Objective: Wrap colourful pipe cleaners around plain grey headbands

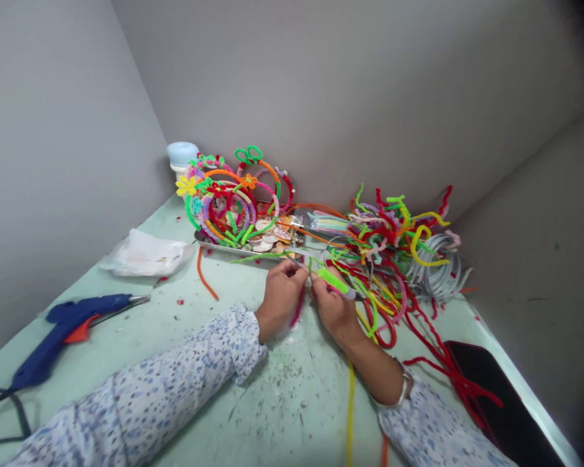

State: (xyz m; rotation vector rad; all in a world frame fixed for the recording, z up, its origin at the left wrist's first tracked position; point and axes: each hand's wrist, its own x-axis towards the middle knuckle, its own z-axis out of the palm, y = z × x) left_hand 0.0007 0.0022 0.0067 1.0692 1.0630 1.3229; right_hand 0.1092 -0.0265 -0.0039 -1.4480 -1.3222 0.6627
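My left hand and my right hand are close together over the middle of the table, fingertips nearly meeting. The left fingers pinch the near end of a thin green pipe cleaner that stretches out to the left. My right fingers are closed around a bright lime-green piece with a purple end; whether it is a wrapped band or a tool handle I cannot tell. A pale flat strip lies just beyond the fingertips. Below the hands shows a dark pink pipe cleaner, partly hidden.
Finished headbands stand in a metal tray with loose cutouts. Tangled pipe cleaners and coiled grey bands lie right. A blue glue gun, plastic bag, lidded jar and phone surround the hands.
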